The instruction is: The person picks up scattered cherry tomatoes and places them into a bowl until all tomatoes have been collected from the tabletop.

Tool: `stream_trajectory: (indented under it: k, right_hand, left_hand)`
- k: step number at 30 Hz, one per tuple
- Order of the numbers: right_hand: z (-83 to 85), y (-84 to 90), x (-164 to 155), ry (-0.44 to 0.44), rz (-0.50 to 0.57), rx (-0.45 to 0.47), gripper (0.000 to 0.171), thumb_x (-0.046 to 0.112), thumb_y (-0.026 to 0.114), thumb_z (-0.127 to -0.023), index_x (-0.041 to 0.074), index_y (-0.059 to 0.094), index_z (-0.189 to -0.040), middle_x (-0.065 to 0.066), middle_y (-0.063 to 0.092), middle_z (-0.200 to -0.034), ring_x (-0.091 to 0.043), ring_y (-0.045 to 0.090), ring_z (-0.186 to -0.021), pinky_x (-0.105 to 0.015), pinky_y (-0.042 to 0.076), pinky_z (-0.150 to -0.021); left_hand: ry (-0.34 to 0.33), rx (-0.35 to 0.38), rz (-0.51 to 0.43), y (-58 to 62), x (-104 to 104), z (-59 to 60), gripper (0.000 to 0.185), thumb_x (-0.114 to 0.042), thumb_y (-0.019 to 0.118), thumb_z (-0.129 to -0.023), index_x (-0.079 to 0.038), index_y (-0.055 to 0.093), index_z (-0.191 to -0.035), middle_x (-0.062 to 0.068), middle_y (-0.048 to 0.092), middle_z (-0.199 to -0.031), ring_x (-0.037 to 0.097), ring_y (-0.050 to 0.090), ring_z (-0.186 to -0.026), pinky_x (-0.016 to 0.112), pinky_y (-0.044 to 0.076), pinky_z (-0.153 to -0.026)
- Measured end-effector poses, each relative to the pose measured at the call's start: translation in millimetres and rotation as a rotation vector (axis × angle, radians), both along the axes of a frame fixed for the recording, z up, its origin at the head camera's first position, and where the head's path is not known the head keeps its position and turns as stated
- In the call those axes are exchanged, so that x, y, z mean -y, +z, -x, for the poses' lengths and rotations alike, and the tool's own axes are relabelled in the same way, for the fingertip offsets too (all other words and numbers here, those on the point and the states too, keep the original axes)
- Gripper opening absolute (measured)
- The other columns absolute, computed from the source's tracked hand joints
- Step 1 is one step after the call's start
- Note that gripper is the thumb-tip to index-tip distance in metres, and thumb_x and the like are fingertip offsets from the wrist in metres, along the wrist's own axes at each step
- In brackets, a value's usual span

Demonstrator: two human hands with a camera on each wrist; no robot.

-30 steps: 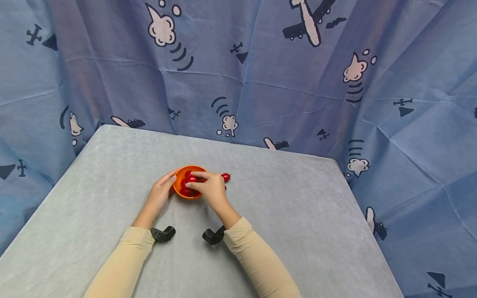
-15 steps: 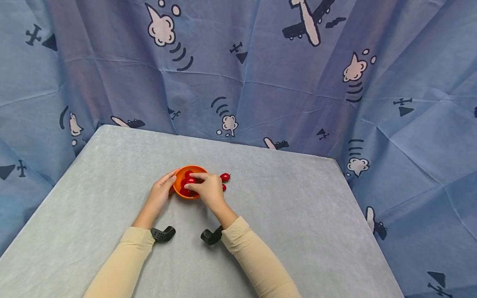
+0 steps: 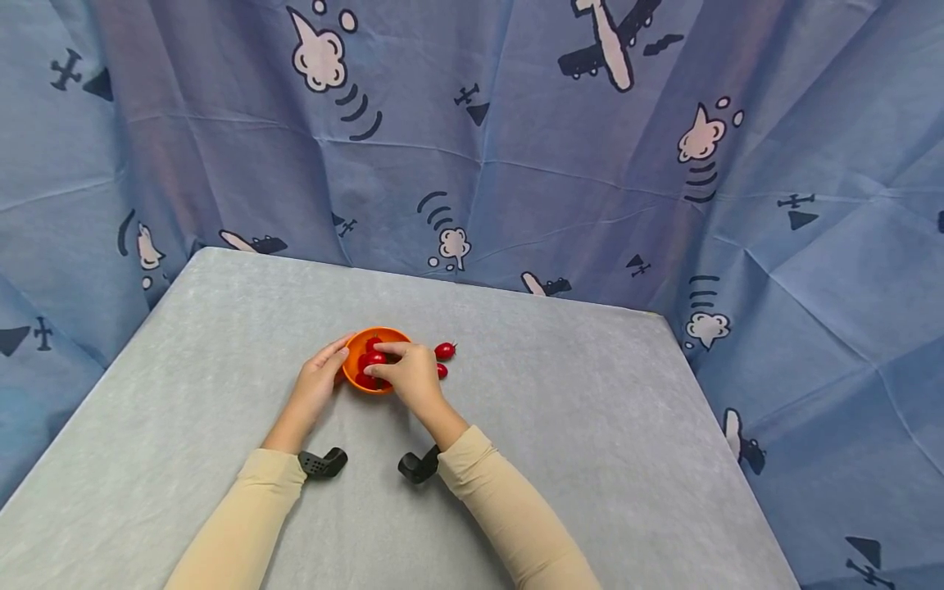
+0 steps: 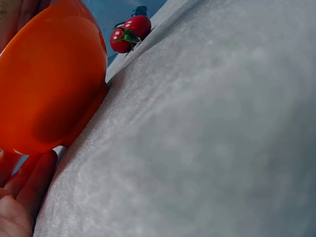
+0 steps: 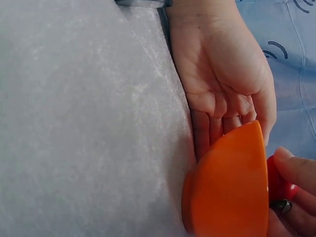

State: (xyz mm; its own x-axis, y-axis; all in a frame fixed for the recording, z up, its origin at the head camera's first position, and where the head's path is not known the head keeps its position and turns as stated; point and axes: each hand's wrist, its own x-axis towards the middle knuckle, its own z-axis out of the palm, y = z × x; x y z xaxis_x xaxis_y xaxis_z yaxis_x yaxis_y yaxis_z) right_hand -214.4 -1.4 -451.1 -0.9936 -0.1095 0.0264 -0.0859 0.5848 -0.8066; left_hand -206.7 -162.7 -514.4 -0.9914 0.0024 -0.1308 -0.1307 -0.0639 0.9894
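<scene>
Two right fingers (image 3: pixel 389 349) pinching a tomato (image 3: pixel 377 357) over the bowl (image 3: pixel 356 347).

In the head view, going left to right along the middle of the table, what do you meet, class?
Left hand → orange bowl → right hand → two red tomatoes on the table: the nearer one, then the farther one.

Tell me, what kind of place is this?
Probably a makeshift recording booth, not a kitchen: a printed blue cloth hangs all around a grey-covered table, which holds only an orange bowl of tomatoes.
</scene>
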Motion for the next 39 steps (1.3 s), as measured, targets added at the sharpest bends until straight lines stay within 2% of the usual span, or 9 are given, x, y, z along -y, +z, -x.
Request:
stream_trajectory:
  k: [5,8,13,17,31,39]
  right_hand:
    - [-0.3,0.4,0.1,0.012,-0.007,0.013,0.033,0.016,0.085,-0.078,0.011,0.078,-0.110,-0.009,0.074,-0.117,-0.026,0.063,-0.119,-0.030,0.059,-0.091]
    - [-0.2,-0.6,0.3,0.019,-0.014,0.016,0.033,0.017,0.085,-0.078,0.010,0.078,-0.110,-0.009,0.074,-0.116,-0.026,0.063,-0.118,-0.029,0.060,-0.089]
    - [0.5,-2.3,1.1,0.009,-0.040,0.023,0.033,0.018,0.085,-0.079,0.011,0.078,-0.110,-0.008,0.074,-0.117,-0.026,0.063,-0.118,-0.030,0.059,-0.090]
    - [1.3,-2.8,1.5,0.006,-0.031,0.035,0.034,0.017,0.084,-0.079,0.012,0.078,-0.112,-0.009,0.073,-0.119,-0.027,0.063,-0.118,-0.033,0.059,-0.091]
    - [2.0,-4.6,0.9,0.010,-0.042,0.020,0.035,0.016,0.084,-0.080,0.011,0.077,-0.114,-0.009,0.073,-0.119,-0.027,0.063,-0.119,-0.034,0.058,-0.095]
    - [1.7,-6.0,-0.7,0.030,-0.040,-0.021,0.034,0.015,0.084,-0.079,0.010,0.077,-0.112,-0.010,0.074,-0.117,-0.027,0.064,-0.118,-0.033,0.058,-0.095]
  left_hand:
    - [0.003,-0.001,0.008,-0.1,-0.2,-0.2,0.049,-0.031,0.043,-0.107,-0.010,0.042,-0.151,0.007,0.040,-0.158,0.018,0.041,-0.142,0.007,0.042,-0.102]
    - [0.003,0.000,0.014,1.0,-0.8,-0.8,0.049,-0.031,0.043,-0.107,-0.010,0.042,-0.152,0.008,0.040,-0.158,0.018,0.041,-0.143,0.009,0.041,-0.105]
    - [0.000,0.006,0.035,1.7,-0.4,-1.4,0.049,-0.032,0.042,-0.107,-0.011,0.042,-0.152,0.007,0.040,-0.159,0.020,0.039,-0.145,0.026,0.037,-0.117]
    - [-0.002,0.004,0.040,0.8,0.1,-0.6,0.049,-0.031,0.043,-0.107,-0.012,0.043,-0.152,0.006,0.040,-0.158,0.019,0.039,-0.145,0.035,0.033,-0.120]
    - [-0.007,0.001,0.020,-1.3,0.5,0.7,0.049,-0.030,0.042,-0.107,-0.011,0.041,-0.152,0.007,0.039,-0.159,0.019,0.039,-0.145,0.027,0.037,-0.116]
    - [0.002,-0.008,0.045,-0.1,0.8,0.4,0.048,-0.029,0.041,-0.107,-0.010,0.043,-0.151,0.008,0.040,-0.158,0.022,0.037,-0.146,0.036,0.031,-0.121]
